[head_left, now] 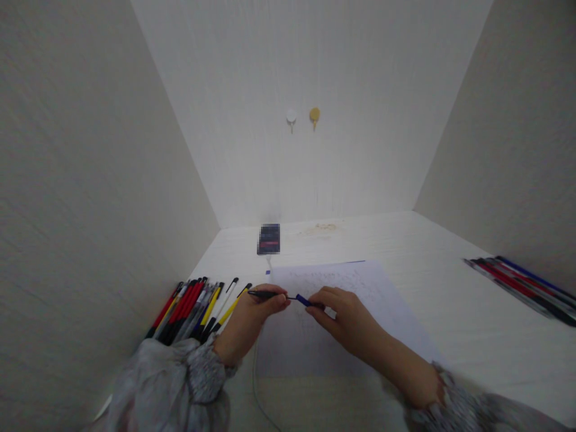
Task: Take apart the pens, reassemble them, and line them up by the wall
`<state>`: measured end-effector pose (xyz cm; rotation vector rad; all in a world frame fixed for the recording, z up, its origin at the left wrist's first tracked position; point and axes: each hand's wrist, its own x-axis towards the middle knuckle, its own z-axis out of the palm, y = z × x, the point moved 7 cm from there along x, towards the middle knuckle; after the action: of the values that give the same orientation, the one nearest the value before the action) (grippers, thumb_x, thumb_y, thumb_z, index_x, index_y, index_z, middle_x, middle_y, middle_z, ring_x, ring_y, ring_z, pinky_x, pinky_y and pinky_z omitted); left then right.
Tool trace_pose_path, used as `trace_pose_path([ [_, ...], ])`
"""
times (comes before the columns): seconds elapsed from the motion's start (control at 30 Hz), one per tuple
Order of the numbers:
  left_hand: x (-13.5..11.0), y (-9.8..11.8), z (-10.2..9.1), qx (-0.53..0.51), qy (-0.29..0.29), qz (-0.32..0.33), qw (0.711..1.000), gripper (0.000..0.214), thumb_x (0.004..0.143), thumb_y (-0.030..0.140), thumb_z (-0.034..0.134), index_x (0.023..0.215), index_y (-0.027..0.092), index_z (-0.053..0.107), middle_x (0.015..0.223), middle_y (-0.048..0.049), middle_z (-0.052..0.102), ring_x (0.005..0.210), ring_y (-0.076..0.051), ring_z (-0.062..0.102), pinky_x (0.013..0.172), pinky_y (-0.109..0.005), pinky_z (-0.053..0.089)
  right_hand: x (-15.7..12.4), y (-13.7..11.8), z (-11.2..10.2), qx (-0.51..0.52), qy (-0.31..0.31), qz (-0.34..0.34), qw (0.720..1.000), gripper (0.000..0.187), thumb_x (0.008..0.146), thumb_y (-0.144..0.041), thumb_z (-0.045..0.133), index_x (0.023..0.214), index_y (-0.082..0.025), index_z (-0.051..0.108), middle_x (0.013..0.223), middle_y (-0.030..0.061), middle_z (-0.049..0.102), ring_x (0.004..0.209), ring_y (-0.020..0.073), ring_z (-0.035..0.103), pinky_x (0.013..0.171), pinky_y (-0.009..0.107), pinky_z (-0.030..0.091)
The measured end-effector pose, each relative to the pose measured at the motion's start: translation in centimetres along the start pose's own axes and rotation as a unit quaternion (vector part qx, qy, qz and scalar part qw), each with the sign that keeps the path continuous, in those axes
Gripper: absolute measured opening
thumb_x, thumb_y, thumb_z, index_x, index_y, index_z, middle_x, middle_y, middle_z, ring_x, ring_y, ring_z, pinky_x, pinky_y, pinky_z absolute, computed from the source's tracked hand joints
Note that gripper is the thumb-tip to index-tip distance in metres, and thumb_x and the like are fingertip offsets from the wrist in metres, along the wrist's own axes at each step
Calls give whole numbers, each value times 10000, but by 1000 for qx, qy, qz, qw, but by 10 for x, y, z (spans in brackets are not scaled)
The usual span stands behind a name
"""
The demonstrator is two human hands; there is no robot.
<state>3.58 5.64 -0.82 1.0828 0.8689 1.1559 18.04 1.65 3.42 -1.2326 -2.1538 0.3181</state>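
Note:
My left hand (252, 315) is closed around the black barrel of a pen (270, 295), held level above a sheet of paper (342, 312). My right hand (346, 318) pinches the pen's blue end piece (303, 300) between thumb and fingers. The two hands sit close together over the sheet's left half. Faint writing covers the paper.
Several red, yellow, black and grey pens (193, 309) lie in a row at the left wall. Another row of pens (526, 288) lies at the far right. A small dark device (269, 239) with a cable sits behind the paper. Two wall hooks (303, 117) hang ahead.

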Motion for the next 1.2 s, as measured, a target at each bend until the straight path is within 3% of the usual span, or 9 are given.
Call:
trace_pose_path([
  [0.2,2,4,-7,-68,47,-3,997,106,596,159,661,681,128,606,696,15,616,676,-90,578,698,-211,462,-1,12,-2,-30,15,34,999,155,767,-255,461,793,-189,599,725,29,593,676,132,524,618,247,379],
  [0.53,3,6,-10,-79,57,21,995,102,595,164,663,675,129,610,686,21,602,661,-79,570,673,-192,475,-1,18,0,-69,16,37,997,162,763,-261,467,787,-191,612,695,28,580,671,130,516,624,248,374],
  [1.0,-2,-6,8,-27,-39,-47,998,114,594,172,668,679,129,606,659,-1,613,619,-104,568,625,-229,444,0,3,10,-48,-10,-7,999,184,783,-267,448,815,-196,615,739,39,576,715,132,512,652,254,369],
  [1.2,-5,-2,14,35,-92,-16,995,87,627,134,637,712,121,624,548,21,544,537,-70,483,524,-183,376,0,-1,16,-24,-12,-16,1000,208,805,-268,415,830,-183,603,731,46,562,706,136,509,634,256,372],
])
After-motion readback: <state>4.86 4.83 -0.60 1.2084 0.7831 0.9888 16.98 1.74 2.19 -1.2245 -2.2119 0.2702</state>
